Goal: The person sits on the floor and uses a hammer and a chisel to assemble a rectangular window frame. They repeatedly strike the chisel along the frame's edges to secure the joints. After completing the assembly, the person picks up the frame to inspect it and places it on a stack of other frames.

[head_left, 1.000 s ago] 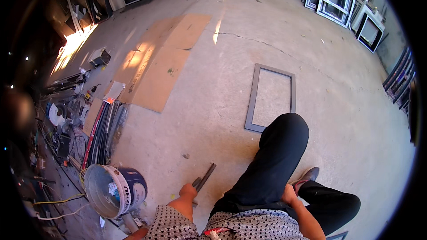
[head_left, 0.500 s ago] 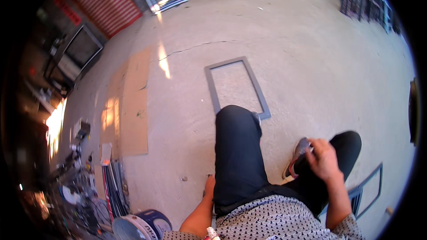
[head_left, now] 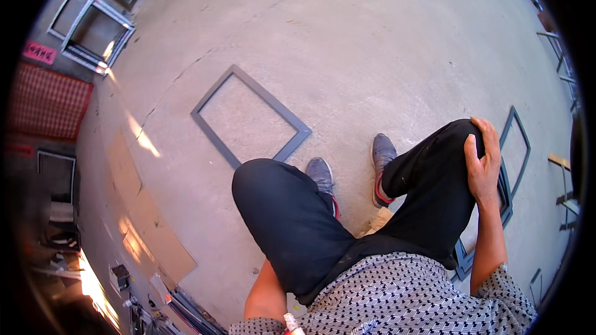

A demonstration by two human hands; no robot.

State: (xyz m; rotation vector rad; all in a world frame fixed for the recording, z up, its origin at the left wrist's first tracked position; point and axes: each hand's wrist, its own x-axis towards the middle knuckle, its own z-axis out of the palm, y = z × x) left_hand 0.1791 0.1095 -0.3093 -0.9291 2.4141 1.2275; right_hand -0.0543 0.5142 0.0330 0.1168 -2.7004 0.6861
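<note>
My right hand (head_left: 486,164) rests on my bent right knee, its fingers laid over the black trouser cloth and the thumb apart, holding nothing. My left forearm (head_left: 266,294) goes down beside my left thigh, and the thigh hides the left hand. On the floor ahead of my left knee lies a dark grey rectangular frame (head_left: 273,104), its near corner partly covered by the knee. Beyond my right arm more grey frames (head_left: 520,129) lie on the floor.
Tan cardboard (head_left: 155,232) is spread on the floor to the left, with dark strips (head_left: 189,310) near its lower end. Window frames (head_left: 99,31) lean at the far left, beside a red checked cloth (head_left: 49,99). Stands (head_left: 568,201) are at the right rim.
My view has swung to the right, so the floor frame appears further left. My right hand has come up from beside my right shin onto the knee. My left hand has gone out of sight.
</note>
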